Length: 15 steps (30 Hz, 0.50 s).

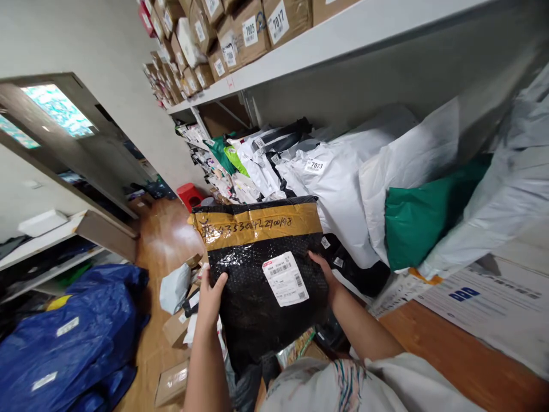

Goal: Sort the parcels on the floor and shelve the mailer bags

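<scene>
Between my two hands I hold a flat black parcel (pixel 244 286), wrapped in shiny plastic with a yellow tape band along its far edge. Handwritten digits run across the band, and a white shipping label (pixel 285 278) sits right of the parcel's middle. My left hand (pixel 211 292) grips the left side, thumb on top and the other fingers mostly hidden behind. At the right edge my right hand (pixel 325 273) has its thumb on the face, with its other fingers out of sight underneath. The parcel is tilted towards me, in front of the lower shelf.
White mailer bags (pixel 334 183) and a green bag (pixel 422 220) crowd the lower shelf on the right. Boxes (pixel 244 34) line the upper shelf (pixel 309 57). A large blue bag (pixel 86 326) lies at left. Small parcels (pixel 175 286) and a red stool (pixel 189 195) stand on the floor.
</scene>
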Each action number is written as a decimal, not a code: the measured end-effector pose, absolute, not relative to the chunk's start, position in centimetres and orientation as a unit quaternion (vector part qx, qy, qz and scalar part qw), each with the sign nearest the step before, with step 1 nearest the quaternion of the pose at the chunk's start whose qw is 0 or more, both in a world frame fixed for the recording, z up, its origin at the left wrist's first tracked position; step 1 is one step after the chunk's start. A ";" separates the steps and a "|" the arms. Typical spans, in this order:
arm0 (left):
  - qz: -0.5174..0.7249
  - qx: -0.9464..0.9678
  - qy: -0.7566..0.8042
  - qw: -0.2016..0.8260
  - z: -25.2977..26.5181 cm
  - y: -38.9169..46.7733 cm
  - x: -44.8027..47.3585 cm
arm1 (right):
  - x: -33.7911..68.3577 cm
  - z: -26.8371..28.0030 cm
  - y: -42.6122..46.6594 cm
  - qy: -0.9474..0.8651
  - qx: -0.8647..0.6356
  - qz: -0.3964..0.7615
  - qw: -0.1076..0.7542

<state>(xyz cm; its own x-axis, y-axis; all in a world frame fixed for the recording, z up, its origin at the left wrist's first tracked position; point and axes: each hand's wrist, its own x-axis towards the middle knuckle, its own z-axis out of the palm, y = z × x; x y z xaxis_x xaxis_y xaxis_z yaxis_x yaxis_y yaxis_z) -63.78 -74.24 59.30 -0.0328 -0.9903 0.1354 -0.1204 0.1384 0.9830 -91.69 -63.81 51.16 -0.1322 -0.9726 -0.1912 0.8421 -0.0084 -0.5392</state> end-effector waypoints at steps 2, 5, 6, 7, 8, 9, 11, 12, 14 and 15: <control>-0.438 0.491 -0.597 0.459 59.3 -74.1 -63.6 | -91.6 51.2 -64.2 0.265 -0.103 -0.684 0.672; -0.410 0.506 -0.620 0.438 59.5 -73.9 -63.7 | -91.6 51.2 -64.8 0.258 -0.089 -0.673 0.687; -0.399 0.515 -0.622 0.434 59.6 -73.8 -63.7 | -91.6 51.3 -64.9 0.255 -0.085 -0.669 0.693; -0.391 0.523 -0.624 0.429 59.7 -73.8 -63.8 | -91.6 51.4 -64.9 0.253 -0.080 -0.664 0.699; -0.384 0.527 -0.627 0.426 59.9 -73.7 -63.9 | -91.6 51.6 -64.8 0.252 -0.077 -0.660 0.704; -0.379 0.528 -0.630 0.424 60.0 -73.6 -63.9 | -91.5 51.9 -64.8 0.253 -0.073 -0.656 0.707; -0.372 0.526 -0.636 0.425 60.2 -73.5 -64.2 | -91.3 52.5 -64.4 0.260 -0.065 -0.651 0.710; -0.369 0.526 -0.637 0.426 60.3 -73.4 -64.4 | -91.2 52.8 -64.2 0.265 -0.063 -0.649 0.711; -0.359 0.531 -0.639 0.426 60.4 -73.2 -64.8 | -91.0 53.5 -63.7 0.277 -0.069 -0.653 0.702; -0.353 0.534 -0.640 0.425 60.4 -73.2 -65.0 | -90.9 53.8 -63.5 0.285 -0.082 -0.662 0.688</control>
